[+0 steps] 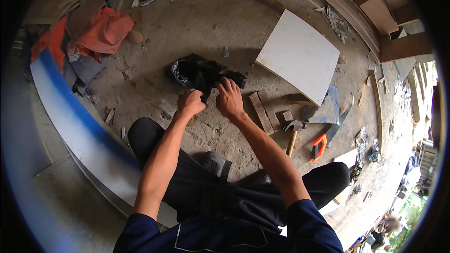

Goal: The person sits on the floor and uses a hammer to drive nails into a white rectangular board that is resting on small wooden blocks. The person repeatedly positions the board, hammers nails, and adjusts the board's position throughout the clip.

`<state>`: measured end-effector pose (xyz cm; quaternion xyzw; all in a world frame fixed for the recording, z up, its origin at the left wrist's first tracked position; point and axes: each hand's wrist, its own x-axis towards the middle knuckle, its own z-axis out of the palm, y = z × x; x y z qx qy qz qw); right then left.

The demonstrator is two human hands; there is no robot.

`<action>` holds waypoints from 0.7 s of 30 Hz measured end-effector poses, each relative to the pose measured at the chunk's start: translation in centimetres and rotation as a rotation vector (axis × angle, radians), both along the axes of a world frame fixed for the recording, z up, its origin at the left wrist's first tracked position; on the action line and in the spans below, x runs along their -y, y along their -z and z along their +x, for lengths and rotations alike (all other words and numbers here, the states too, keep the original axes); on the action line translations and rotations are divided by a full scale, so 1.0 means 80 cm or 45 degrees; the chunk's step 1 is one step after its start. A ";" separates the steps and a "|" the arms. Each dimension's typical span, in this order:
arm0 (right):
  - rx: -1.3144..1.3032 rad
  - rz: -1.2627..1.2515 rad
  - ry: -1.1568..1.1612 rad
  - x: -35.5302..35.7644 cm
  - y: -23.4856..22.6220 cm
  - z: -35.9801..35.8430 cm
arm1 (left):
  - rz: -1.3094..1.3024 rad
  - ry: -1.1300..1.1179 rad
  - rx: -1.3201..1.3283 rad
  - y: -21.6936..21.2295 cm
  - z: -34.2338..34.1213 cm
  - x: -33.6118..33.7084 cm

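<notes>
A crumpled black plastic bag (pixel 199 71) lies on the dirt floor in front of me. My left hand (pixel 191 103) is closed at the bag's near edge, its fingers gripping the plastic. Just to the right, my right hand (pixel 229 98) also has its fingers closed on the near right part of the bag. The bag's left end bulges and looks partly open; what it contains, if anything, I cannot make out.
Right of my hands lie wood blocks (pixel 265 112), a hammer (pixel 294 133) and an orange-handled handsaw (pixel 328 138). A white board (pixel 300 56) rests beyond them. A blue-and-white panel (pixel 79 112) stands along my left, near red sheeting (pixel 103 30).
</notes>
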<state>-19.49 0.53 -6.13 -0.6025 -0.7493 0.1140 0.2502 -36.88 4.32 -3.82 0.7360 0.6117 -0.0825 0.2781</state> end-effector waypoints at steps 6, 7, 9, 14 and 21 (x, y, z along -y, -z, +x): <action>-0.108 -0.436 -0.113 -0.001 0.001 0.002 | -0.308 -0.340 -0.150 -0.029 0.015 -0.014; -0.138 -0.380 -0.082 -0.004 0.001 -0.003 | -0.278 -0.383 -0.127 -0.020 0.012 -0.014; -0.175 -0.331 -0.091 -0.012 0.007 -0.010 | -0.219 -0.476 -0.083 -0.003 0.005 -0.014; -0.038 -0.690 -0.412 -0.068 0.030 -0.017 | -0.034 -0.276 -0.253 -0.046 0.016 -0.007; -0.654 -0.694 -0.001 -0.103 0.080 -0.063 | 0.220 -0.282 -0.295 -0.044 0.003 0.002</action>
